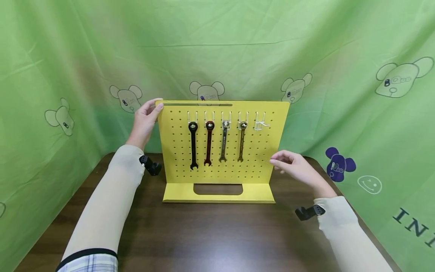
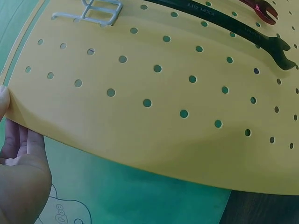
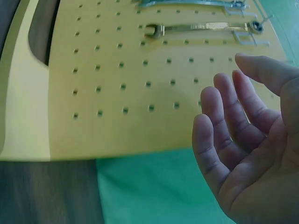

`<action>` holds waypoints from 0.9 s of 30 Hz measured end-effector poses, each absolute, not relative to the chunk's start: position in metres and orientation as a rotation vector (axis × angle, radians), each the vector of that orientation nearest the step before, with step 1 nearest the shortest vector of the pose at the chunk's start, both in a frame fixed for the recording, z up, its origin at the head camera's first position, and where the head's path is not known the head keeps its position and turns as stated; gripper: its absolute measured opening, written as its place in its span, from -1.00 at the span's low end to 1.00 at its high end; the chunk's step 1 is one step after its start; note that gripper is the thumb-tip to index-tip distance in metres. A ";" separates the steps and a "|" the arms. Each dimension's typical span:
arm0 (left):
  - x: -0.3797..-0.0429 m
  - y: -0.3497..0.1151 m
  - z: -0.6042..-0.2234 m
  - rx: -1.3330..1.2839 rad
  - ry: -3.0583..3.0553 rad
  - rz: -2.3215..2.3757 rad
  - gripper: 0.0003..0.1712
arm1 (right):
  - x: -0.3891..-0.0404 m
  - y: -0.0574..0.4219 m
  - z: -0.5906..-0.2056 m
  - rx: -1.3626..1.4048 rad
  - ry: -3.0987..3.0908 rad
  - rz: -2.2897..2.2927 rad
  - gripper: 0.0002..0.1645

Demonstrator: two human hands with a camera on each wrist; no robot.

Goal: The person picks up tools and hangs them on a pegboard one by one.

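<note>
A yellow pegboard [image 1: 258,162] stands upright on its foot on the table. My left hand [image 1: 141,124] grips its top left corner; in the left wrist view the thumb lies on the front face and the other fingers are behind the edge. Side by side on white wire hooks hang a black wrench [image 1: 193,147], a dark red wrench [image 1: 209,147], a silver wrench [image 1: 224,141] and a brownish wrench [image 1: 242,143]. At the far right a white hook [image 1: 259,125] bears no wrench. Beside the board's lower right edge, my right hand [image 1: 293,166] holds nothing, fingers loosely bent.
The dark brown table [image 1: 217,234] extends in front of the board. A green curtain [image 1: 217,60] with printed bear heads surrounds the table at the back and sides. The board's foot has a wide cut-out, and a long slot runs along its top edge.
</note>
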State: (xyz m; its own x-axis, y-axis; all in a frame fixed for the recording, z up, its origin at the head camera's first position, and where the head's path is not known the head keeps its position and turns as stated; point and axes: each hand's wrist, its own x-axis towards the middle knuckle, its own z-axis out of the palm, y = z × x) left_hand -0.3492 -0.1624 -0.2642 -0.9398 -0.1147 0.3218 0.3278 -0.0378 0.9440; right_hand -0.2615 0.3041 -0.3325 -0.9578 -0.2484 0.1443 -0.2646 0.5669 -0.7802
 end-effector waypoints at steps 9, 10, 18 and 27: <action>-0.348 -0.163 -0.267 -0.209 -1.934 -2.073 -0.53 | -0.243 0.342 -0.341 0.384 -2.798 1.329 -0.59; -0.348 -0.163 -0.268 -0.210 -1.934 -2.074 -0.52 | -0.241 0.346 -0.343 0.379 -2.800 1.329 -0.59; -0.350 -0.161 -0.269 -0.218 -1.921 -2.059 -0.53 | -0.227 0.381 -0.360 0.262 -2.845 1.276 -0.55; -0.351 -0.160 -0.267 -0.218 -1.906 -2.054 -0.54 | -0.223 0.421 -0.389 0.109 -2.806 1.444 -0.50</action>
